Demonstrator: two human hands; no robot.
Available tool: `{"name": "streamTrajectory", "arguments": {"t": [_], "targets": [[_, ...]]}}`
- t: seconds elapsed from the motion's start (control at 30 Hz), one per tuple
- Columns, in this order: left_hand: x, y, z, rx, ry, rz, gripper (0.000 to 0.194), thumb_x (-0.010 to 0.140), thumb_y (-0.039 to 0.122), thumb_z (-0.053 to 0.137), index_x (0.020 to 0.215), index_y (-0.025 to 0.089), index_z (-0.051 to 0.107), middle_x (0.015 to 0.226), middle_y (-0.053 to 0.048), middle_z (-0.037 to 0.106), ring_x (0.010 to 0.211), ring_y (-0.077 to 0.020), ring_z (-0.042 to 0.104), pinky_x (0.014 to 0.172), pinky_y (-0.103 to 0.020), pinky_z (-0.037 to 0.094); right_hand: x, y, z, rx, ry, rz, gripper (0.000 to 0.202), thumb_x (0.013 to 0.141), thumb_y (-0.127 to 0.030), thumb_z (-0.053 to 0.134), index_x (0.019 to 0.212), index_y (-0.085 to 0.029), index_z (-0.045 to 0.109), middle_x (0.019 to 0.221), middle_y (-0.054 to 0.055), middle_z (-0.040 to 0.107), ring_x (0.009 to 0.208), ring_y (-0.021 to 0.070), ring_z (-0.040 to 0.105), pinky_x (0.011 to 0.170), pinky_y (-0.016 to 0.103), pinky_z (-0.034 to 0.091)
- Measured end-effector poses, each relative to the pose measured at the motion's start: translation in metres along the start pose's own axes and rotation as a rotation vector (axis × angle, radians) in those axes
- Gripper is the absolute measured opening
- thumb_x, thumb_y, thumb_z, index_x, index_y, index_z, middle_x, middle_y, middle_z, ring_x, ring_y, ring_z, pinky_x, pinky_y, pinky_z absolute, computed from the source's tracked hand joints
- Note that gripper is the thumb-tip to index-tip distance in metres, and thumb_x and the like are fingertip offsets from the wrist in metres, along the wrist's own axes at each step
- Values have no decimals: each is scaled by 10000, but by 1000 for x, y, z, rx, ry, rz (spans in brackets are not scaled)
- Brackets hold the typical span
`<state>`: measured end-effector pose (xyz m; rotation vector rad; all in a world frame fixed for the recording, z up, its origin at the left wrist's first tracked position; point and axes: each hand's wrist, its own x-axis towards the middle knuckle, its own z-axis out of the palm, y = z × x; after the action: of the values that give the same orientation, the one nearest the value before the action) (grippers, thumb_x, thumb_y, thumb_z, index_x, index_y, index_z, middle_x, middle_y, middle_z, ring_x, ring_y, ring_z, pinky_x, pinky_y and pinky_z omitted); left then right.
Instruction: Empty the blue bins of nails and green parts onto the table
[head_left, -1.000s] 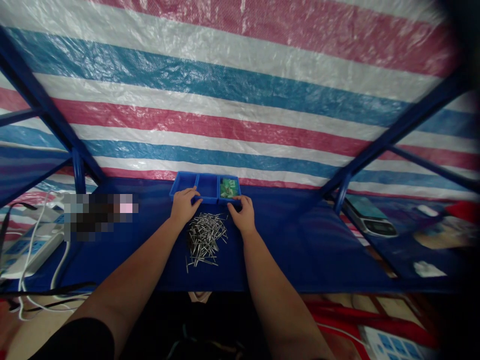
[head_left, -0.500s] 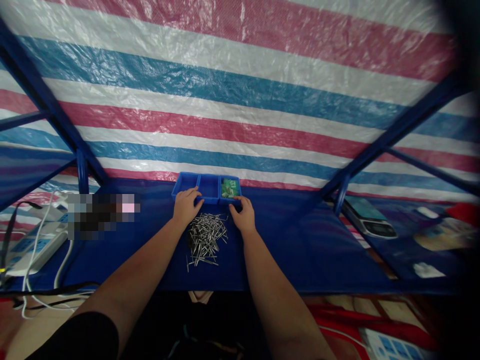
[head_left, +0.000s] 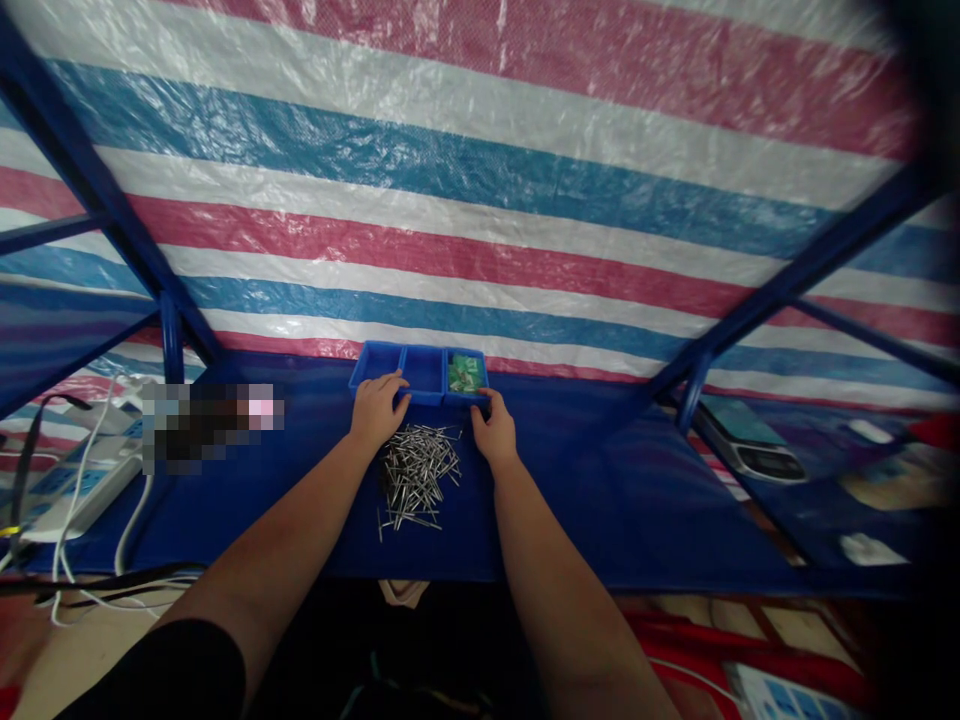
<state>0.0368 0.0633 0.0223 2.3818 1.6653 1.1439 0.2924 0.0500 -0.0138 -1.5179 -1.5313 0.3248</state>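
The pile of metal pins (head_left: 416, 476) is lying loose on the blue table (head_left: 600, 500), directly between my two forearms and just in front of the blue tray (head_left: 418, 372). The tray is sitting at the far edge of the table against the striped tarpaulin (head_left: 480, 200) and is showing three compartments: the left and the middle ones are looking bare, while the right one is holding small green pieces (head_left: 465, 373). As far as I am judging from this layout, no pins are lying in the tray yet, so the sorting is appearing to be at its very start, with the whole heap left to handle.

My left hand (head_left: 377, 410) is resting at the tray's near rim, fingers loosely curled over the wall between the left and middle compartments, gripping nothing that I am able to make out. My right hand (head_left: 493, 433) is touching the near rim of the right compartment with its fingertips, the rest of the hand lying half open on the table just beside the pins; it too is holding nothing visible.

Farther out, a white power strip (head_left: 67, 480) with cables is lying at the left, and a small scale (head_left: 742, 445) is standing beyond the frame post at the right.
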Motion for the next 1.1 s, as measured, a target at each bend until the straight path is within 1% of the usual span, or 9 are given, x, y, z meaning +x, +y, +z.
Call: {"name": "streamTrajectory", "arguments": {"t": [0.03, 0.1, 0.23, 0.33, 0.47, 0.57, 0.73, 0.9, 1.1], "targets": [[0, 0, 0, 0, -3, -3, 210, 910, 259, 586, 1096, 230, 678, 1340, -88, 658, 1196, -278, 621, 1030, -456, 415, 0, -1, 0, -3, -7, 29, 454, 858, -382, 551, 1284, -224, 551, 847, 28, 682, 615, 213, 595, 707, 392, 537], [0, 0, 1, -3, 0, -4, 205, 914, 261, 585, 1095, 231, 675, 1339, -89, 660, 1195, -279, 622, 1026, -459, 413, 0, -1, -1, -3, -14, 67, 484, 849, -388, 554, 1302, -228, 501, 789, 10, 654, 591, 222, 593, 674, 386, 528], [1, -1, 2, -8, 5, -6, 178, 917, 258, 588, 1068, 239, 680, 1346, -80, 658, 1197, -273, 624, 1035, -467, 402, 0, -2, 0, 8, -15, 69, 461, 831, -384, 565, 1266, -252, 487, 819, 22, 667, 686, 255, 655, 723, 405, 536], [0, -1, 2, -4, 3, -14, 164, 919, 267, 590, 1051, 247, 687, 1360, -75, 650, 1187, -276, 629, 1067, -485, 375, 0, -2, 0, 1, -5, 60, 462, 819, -387, 580, 1251, -258, 485, 838, 27, 672, 734, 264, 671, 742, 416, 544], [-2, 0, 2, 17, 20, -11, 158, 933, 287, 584, 1047, 265, 690, 1350, -55, 659, 1186, -271, 625, 1154, -533, 274, -1, -4, 1, -35, 1, 82, 486, 801, -387, 602, 1254, -250, 492, 894, 48, 679, 771, 268, 670, 762, 431, 550], [-3, 1, 0, 33, 39, 3, 160, 941, 300, 578, 1050, 276, 693, 1338, -40, 667, 1241, -272, 592, 1199, -565, 189, -2, -5, 1, -29, 13, 89, 503, 790, -380, 613, 1260, -240, 504, 958, 66, 681, 798, 267, 665, 782, 435, 549], [-4, 3, -2, 29, 17, 7, 201, 923, 286, 586, 1092, 283, 695, 1355, -39, 657, 1314, -290, 548, 1225, -601, 119, 0, -5, 1, -3, 22, 15, 501, 786, -337, 606, 1271, -230, 539, 1000, 72, 682, 873, 263, 647, 832, 429, 534], [-5, 4, -3, 9, 24, 32, 254, 911, 248, 571, 1136, 274, 687, 1338, -38, 667, 1329, -278, 544, 1257, -586, 25, 1, -4, 1, -25, 35, -65, 412, 791, -312, 593, 1191, -219, 588, 1077, 90, 670, 981, 277, 617, 911, 452, 503], [-6, 3, -6, -17, 49, 35, 261, 940, 268, 545, 1169, 262, 669, 1312, -40, 682, 1340, -263, 540, 1261, -583, -32, 2, -4, 4, -65, 76, -40, 262, 794, -352, 620, 1020, -222, 599, 996, 84, 658, 934, 273, 598, 886, 439, 496]]}}
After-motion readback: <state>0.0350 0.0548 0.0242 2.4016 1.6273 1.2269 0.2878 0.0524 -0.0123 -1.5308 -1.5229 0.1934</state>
